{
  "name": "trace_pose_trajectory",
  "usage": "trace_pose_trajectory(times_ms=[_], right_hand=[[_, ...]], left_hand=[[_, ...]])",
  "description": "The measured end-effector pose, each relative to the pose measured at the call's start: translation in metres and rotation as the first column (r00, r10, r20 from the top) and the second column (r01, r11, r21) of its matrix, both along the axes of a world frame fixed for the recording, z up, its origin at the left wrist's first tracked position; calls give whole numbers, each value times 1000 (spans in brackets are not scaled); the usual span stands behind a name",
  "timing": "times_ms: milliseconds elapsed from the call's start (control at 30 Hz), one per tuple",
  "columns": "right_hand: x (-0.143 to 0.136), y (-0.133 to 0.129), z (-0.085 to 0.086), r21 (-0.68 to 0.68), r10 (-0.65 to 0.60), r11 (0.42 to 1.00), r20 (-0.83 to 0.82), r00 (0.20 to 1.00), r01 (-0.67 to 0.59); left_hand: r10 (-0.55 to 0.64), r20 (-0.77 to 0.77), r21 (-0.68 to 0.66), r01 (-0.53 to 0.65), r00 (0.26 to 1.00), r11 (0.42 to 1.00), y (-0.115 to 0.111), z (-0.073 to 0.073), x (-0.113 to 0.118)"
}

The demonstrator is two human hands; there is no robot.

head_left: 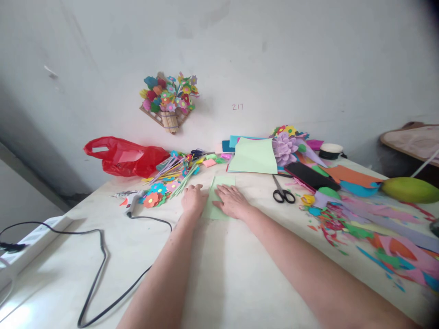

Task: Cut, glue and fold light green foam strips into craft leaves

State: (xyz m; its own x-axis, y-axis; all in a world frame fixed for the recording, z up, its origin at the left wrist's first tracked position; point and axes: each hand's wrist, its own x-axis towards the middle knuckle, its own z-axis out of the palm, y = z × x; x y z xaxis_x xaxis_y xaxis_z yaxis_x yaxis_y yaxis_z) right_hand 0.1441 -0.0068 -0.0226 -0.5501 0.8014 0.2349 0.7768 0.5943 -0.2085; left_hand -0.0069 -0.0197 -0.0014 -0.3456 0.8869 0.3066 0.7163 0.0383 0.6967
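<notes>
A light green paper piece (219, 213) lies on the pale table (219, 283), with a narrow folded or layered strip along its left side. My right hand (230, 200) rests flat on it, fingers spread. At the paper's left edge is my left hand (194, 199), its fingers bent and touching the table or the edge; whether it grips anything is not clear. Black-handled scissors (284, 195) lie to the right of my right hand. Behind my hands, a larger light green sheet (255, 155) tops a stack of coloured sheets.
Left are a glue gun (133, 201) with a black cord, a power strip (37, 242), paper flowers (154, 194), stems and a red bag (126, 157). Right are a black phone (310, 176) and coloured scraps (387, 228). A flower decoration (169, 98) hangs on the wall.
</notes>
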Motion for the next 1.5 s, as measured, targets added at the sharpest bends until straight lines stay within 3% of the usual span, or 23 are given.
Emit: trace_pose_trajectory(times_ms=[133,233,300,400,533,600,667,800,933,1100,1167,1233,1333,1400,1500], right_hand=[[0,-1,-2,60,25,998,-20,999,-23],[1,-1,-4,104,32,994,-33,999,-29],[1,0,-6,146,40,989,-34,999,-35],[1,-1,-6,202,51,978,-26,998,-45],[2,-2,-5,250,107,963,-23,994,-98],[2,-4,-3,269,133,956,-27,991,-121],[2,-6,-1,292,154,946,-20,988,-141],[1,-8,3,313,188,932,16,982,-183],[-3,-8,4,286,222,931,46,974,-226],[-17,-9,7,276,284,918,43,958,-285],[-26,-11,10,278,318,910,7,948,-307],[-35,-12,13,253,335,917,-68,940,-309],[-47,-13,21,109,302,953,-329,895,-282],[-51,-14,30,-105,143,964,-570,809,-244],[-50,-14,48,-347,-132,864,-856,500,-365]], left_hand=[[68,131,54,-75,989,996,-3,10,-7],[204,238,108,-235,950,966,-2,22,-24],[369,267,99,-406,890,908,-2,30,-43],[606,153,70,-620,781,782,-7,35,-79],[761,97,-7,-765,641,644,-21,29,-127],[791,106,-77,-788,603,611,-27,23,-145],[791,131,-170,-773,597,611,-31,17,-159],[736,135,-158,-719,664,677,-36,7,-176],[715,147,-118,-705,684,699,-38,1,-183],[755,130,-21,-760,642,650,-36,13,-170],[756,132,112,-767,642,632,-32,24,-156],[714,164,203,-732,680,651,-26,36,-137],[557,204,309,-593,805,744,-16,48,-98],[439,187,369,-477,879,798,-12,51,-65],[280,106,450,-297,954,842,-11,49,-12]])
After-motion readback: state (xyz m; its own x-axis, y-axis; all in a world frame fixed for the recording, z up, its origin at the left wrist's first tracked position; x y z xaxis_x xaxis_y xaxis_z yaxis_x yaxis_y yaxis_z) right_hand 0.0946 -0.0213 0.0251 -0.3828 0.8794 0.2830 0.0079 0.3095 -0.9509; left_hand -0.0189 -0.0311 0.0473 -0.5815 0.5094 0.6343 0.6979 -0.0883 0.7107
